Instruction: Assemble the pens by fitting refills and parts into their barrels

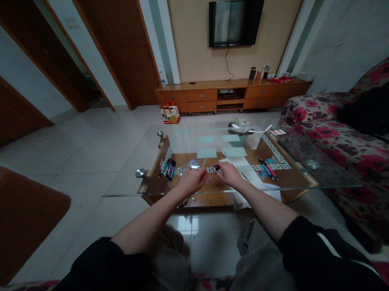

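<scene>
While both forearms (159,215) (264,207) stretch over the glass surface (130,175), the head view shows a small slim piece (212,165) between the hands, lying roughly crosswise — right hand (228,174) nearer, fingers pinched narrow on it; left hand (193,180) curled just beside — its grip, cannot tell.

Two grips (194,180) (229,174), one table (214,199)

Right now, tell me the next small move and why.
Probably bring the left hand slightly toward the right hand: they are close but apart at the glass table, and the right fingertips seem to pinch something small, too blurred to name.
</scene>
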A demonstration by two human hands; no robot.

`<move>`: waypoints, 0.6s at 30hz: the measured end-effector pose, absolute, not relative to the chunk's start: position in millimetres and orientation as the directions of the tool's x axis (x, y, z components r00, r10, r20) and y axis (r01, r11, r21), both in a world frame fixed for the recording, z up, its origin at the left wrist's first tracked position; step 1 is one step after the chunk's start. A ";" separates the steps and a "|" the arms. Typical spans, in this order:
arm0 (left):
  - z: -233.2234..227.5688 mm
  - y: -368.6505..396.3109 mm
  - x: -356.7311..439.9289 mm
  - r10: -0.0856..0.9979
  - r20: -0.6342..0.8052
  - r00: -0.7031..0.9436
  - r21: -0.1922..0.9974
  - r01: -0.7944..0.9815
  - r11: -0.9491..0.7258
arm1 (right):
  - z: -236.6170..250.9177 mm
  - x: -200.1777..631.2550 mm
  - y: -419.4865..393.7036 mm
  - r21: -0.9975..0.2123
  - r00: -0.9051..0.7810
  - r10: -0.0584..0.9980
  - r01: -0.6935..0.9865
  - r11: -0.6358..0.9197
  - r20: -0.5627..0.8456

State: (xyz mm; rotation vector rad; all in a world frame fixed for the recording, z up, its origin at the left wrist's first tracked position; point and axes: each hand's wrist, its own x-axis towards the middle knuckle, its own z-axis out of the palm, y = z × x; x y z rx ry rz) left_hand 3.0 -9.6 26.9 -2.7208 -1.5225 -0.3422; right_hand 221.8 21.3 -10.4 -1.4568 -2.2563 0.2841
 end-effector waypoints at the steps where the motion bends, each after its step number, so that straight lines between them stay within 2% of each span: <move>1: 26.5 -9.5 3.0 0.842 0.195 0.503 0.098 0.844 -0.527 | -10.6 221.8 21.3 -0.394 -0.346 0.905 0.817 0.421 0.248; 12: 28.7 -11.0 4.8 0.866 0.164 0.472 0.127 0.861 -0.493 | -13.8 222.5 21.2 -0.393 -0.338 0.907 0.821 0.414 0.251; 18: 27.3 -10.1 3.4 0.860 0.181 0.478 0.116 0.857 -0.501 | -14.2 222.0 21.3 -0.435 -0.288 0.892 0.793 0.426 0.347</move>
